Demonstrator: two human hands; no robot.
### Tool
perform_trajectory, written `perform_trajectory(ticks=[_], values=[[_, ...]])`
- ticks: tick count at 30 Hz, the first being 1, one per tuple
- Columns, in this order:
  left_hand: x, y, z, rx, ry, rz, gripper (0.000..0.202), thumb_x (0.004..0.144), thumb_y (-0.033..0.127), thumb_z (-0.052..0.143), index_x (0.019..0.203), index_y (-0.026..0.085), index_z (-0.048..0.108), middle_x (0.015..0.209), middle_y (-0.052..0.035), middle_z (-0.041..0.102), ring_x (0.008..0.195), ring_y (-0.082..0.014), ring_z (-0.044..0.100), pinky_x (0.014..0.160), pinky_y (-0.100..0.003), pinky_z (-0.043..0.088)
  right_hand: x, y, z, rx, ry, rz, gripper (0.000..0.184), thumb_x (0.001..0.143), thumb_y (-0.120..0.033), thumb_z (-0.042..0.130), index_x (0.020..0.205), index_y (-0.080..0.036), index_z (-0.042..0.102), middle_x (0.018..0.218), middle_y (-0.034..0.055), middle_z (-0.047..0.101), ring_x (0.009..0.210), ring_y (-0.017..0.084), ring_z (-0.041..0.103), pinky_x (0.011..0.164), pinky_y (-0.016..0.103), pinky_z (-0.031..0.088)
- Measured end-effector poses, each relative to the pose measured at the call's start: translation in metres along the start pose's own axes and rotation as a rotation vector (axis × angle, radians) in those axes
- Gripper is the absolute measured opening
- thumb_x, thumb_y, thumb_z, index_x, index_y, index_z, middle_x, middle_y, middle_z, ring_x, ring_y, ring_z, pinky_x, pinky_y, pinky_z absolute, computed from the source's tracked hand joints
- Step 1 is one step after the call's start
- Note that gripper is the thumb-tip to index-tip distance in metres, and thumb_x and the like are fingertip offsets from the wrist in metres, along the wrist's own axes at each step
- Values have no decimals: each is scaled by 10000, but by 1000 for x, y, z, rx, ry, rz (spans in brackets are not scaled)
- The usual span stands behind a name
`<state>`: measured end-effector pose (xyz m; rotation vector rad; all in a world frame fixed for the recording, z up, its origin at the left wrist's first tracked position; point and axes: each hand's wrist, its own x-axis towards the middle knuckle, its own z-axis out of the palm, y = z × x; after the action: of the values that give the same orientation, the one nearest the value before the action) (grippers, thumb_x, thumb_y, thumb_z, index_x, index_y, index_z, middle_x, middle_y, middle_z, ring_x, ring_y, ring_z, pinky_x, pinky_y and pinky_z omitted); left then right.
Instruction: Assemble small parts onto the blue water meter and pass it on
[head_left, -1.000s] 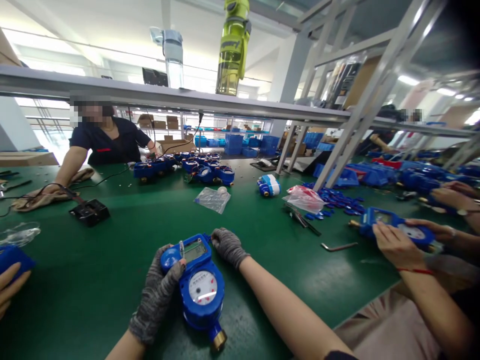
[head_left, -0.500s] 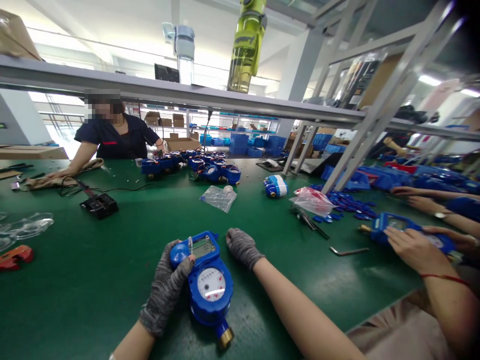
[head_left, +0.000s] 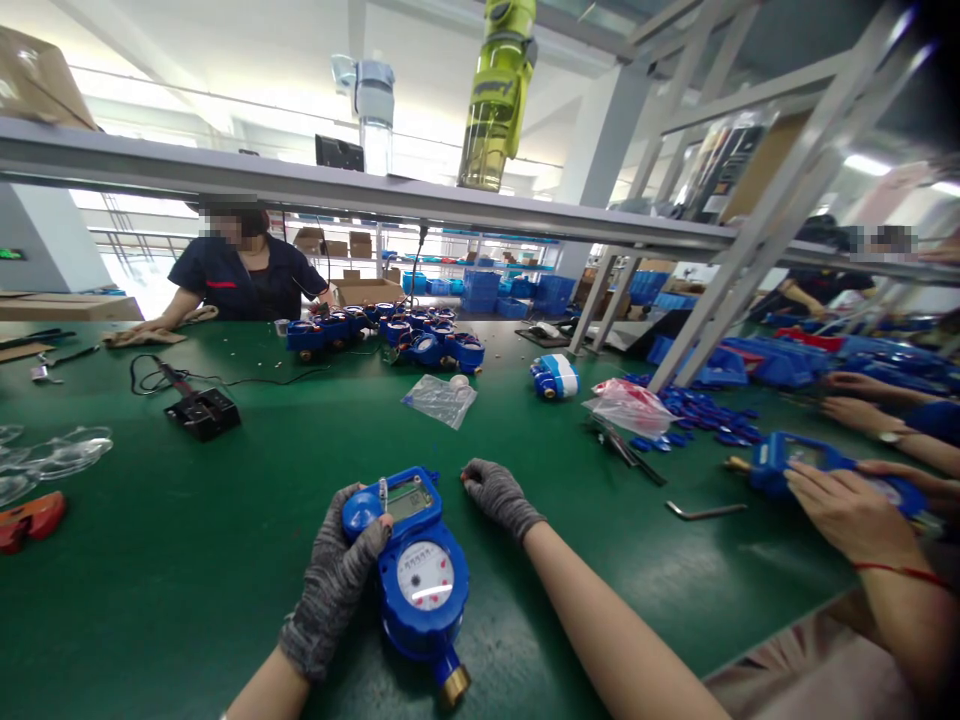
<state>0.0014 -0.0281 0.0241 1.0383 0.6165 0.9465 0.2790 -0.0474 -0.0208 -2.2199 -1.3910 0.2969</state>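
Observation:
A blue water meter [head_left: 416, 575] with a round white dial, a small display and a brass end lies on the green table [head_left: 187, 560] in front of me. My left hand [head_left: 337, 575], in a grey knit glove, grips the meter's upper left side, thumb near a small metal piece by the display. My right hand [head_left: 499, 497], also gloved, rests on the table just right of the meter's top, fingers curled; whether it holds anything is hidden.
Several blue meters [head_left: 390, 333] stand at the back before a seated person [head_left: 240, 280]. A clear bag [head_left: 442, 400], a black device with cable [head_left: 201, 412], a hex key [head_left: 705, 511] and blue caps [head_left: 705, 415] lie about. A neighbour's hands [head_left: 847, 505] hold another meter at right.
The view has drifted left and slightly up, so things sit further right. My right hand has shifted a little away from the meter's top. The left hand keeps its grip.

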Motion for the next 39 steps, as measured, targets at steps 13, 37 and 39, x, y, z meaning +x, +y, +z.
perform_trajectory(ticks=[13,37,39], values=[[-2,1,2,-4,-7,5,645,723,411,778,1236,231,431,1206,-120,603,1029,-285,638,950,-457,504,17,2,1,-43,95,21,256,856,-199,537,1063,-180,686,1054,41,664,983,159,598,879,231,429],[4,-3,-8,174,-8,131,539,782,497,688,1190,212,483,1124,-75,586,980,-207,584,925,-364,482,-118,-155,-33,95,36,-561,144,855,-281,562,804,-198,669,882,22,639,835,152,552,820,280,438],[3,1,-4,159,4,115,574,748,510,714,1175,200,487,1115,-78,593,978,-210,583,933,-366,480,-116,-157,-32,45,40,-545,164,861,-286,542,818,-194,670,898,36,635,841,163,550,830,297,436]])
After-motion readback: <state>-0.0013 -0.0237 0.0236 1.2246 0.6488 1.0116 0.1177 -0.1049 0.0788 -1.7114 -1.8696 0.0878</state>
